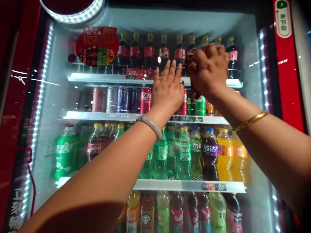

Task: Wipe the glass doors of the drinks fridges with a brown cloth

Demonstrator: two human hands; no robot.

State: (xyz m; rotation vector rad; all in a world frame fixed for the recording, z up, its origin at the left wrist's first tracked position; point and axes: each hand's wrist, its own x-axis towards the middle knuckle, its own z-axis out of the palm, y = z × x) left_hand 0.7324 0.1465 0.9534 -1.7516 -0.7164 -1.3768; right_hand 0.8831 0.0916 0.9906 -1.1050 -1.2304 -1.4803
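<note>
A glass-fronted drinks cooler (160, 23) fills the view. My left hand (168, 87) lies flat against the glass near the middle, fingers spread and pointing up, a pale bangle (150, 127) on its wrist. Higher and to the right, my right hand (209, 69) presses a dark brown crumpled thing (191, 60), probably a cloth, to the glass; its fingers are bent round it. A gold bangle (251, 121) circles the right wrist. Behind the glass, dark cola bottles (150, 50) line the top shelf, and cans such as a red one (145, 101) stand below.
Green bottles (184, 154) and orange bottles (224, 155) stand on the third shelf, with more bottles (147, 212) beneath. A round red sticker (96, 47) is at upper left. Light strips and a red frame (288, 84) edge the cooler. A round lamp (73, 13) shows at the top left.
</note>
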